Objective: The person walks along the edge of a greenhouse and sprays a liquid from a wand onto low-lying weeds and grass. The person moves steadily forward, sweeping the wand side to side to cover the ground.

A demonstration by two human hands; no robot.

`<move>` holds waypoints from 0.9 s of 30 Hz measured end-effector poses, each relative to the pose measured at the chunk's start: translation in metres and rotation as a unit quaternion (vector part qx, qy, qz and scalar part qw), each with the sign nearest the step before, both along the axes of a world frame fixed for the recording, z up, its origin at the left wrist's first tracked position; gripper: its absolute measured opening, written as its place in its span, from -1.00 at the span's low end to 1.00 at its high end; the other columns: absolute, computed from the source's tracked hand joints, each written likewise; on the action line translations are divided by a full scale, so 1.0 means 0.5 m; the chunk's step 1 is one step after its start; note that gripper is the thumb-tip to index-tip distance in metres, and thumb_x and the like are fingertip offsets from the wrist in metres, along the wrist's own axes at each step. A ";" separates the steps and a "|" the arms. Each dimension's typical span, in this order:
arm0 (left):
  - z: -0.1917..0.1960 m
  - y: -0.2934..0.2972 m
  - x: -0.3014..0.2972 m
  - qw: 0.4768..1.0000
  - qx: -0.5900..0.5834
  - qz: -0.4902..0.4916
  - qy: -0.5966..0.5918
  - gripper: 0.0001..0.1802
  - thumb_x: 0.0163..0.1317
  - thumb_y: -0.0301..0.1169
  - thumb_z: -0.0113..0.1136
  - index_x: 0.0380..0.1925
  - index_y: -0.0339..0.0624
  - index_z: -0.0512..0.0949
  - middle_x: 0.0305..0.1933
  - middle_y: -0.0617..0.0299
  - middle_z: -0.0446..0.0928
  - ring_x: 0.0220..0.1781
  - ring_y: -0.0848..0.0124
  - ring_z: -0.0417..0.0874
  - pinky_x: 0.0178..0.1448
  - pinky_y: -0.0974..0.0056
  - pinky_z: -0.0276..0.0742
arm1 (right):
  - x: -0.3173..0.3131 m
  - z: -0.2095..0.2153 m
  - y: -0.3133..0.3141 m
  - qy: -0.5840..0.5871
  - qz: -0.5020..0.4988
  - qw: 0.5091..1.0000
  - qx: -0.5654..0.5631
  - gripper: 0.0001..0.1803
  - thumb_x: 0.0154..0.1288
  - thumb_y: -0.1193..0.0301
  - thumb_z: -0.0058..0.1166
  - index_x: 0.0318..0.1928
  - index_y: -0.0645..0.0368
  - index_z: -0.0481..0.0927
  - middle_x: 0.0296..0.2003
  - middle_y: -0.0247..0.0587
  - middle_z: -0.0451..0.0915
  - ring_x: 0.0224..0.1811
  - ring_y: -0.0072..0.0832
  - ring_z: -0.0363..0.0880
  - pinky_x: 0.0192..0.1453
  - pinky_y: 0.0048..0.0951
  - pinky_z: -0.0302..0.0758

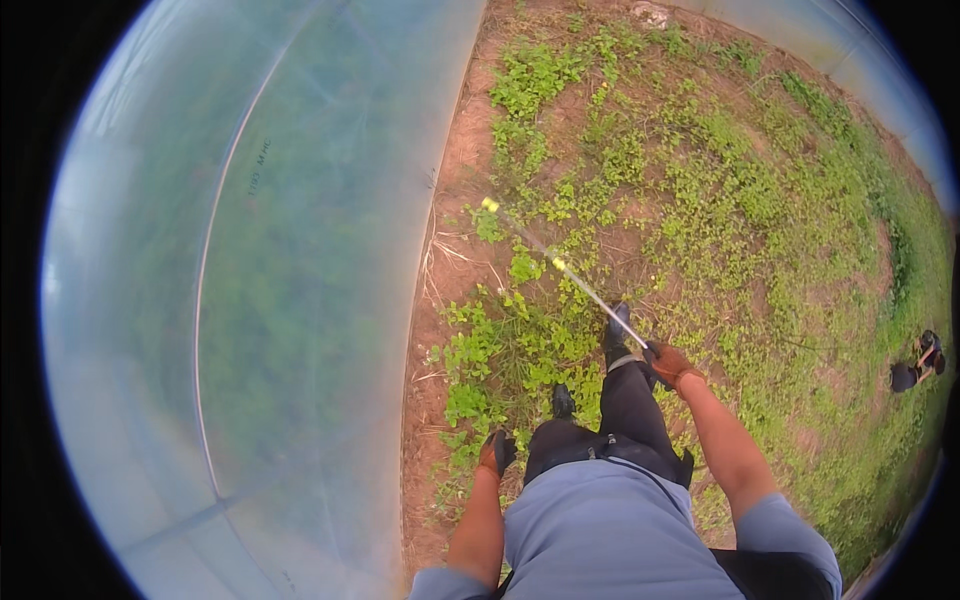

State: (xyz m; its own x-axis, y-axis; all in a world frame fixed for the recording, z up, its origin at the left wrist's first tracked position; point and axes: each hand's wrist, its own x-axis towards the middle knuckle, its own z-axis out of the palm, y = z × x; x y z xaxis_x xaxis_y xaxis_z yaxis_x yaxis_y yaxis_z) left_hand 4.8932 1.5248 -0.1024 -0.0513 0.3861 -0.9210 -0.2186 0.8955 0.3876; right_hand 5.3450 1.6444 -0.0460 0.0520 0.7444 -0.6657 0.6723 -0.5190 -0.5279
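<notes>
My right hand (671, 365), in an orange-brown glove, grips the near end of a long thin spray wand (570, 278) with yellow fittings. The wand slants up and left over low green weeds (520, 340), its yellow tip (489, 205) near the plastic wall. My left hand (497, 452), also gloved, hangs at my left side with the fingers curled and nothing visible in it. My dark trousers and shoes (617, 325) stand among the plants.
A translucent greenhouse plastic wall (300, 300) fills the left half, meeting bare reddish soil (450, 180). Green ground cover (740, 200) spreads to the right. Another person (918, 365) is small at the far right edge.
</notes>
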 end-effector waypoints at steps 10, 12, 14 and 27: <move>0.042 0.245 0.108 0.992 0.005 0.119 0.030 -0.53 0.26 -0.03 0.08 0.00 -0.11 0.40 -0.10 0.04 0.58 -0.24 0.25 0.61 -0.24 0.20 0.55 | 0.067 0.044 0.486 -0.020 -0.027 0.998 -0.048 -0.59 0.33 0.17 -0.18 0.03 0.10 0.53 -0.17 0.20 0.57 -0.08 0.10 0.52 -0.01 -0.04 0.43; 0.051 0.326 0.149 0.995 0.021 0.094 0.031 -0.49 0.27 -0.04 0.08 0.09 -0.10 0.38 -0.03 0.03 0.55 -0.16 0.26 0.61 -0.16 0.18 0.57 | 0.095 0.031 0.516 -0.018 0.000 1.000 0.000 -0.58 0.34 0.16 -0.20 0.05 0.09 0.52 -0.16 0.20 0.57 -0.06 0.11 0.52 0.02 -0.03 0.42; 0.088 0.429 0.211 0.995 0.060 0.071 0.045 -0.48 0.28 -0.05 0.09 0.12 -0.11 0.37 -0.05 0.06 0.56 -0.17 0.29 0.61 -0.16 0.19 0.57 | 0.129 0.024 0.530 -0.021 0.033 0.999 -0.016 -0.57 0.35 0.15 -0.22 0.09 0.06 0.49 -0.12 0.18 0.57 -0.03 0.12 0.51 0.05 -0.03 0.42; 0.052 0.642 0.158 0.992 -0.014 0.115 0.044 -0.56 0.25 -0.06 0.07 -0.02 -0.13 0.44 -0.23 0.15 0.60 -0.26 0.34 0.61 -0.27 0.26 0.54 | 0.250 -0.046 0.559 0.029 -0.082 0.994 -0.060 -0.60 0.34 0.16 -0.13 0.08 0.03 0.51 -0.33 0.10 0.59 -0.32 0.01 0.55 -0.23 -0.08 0.46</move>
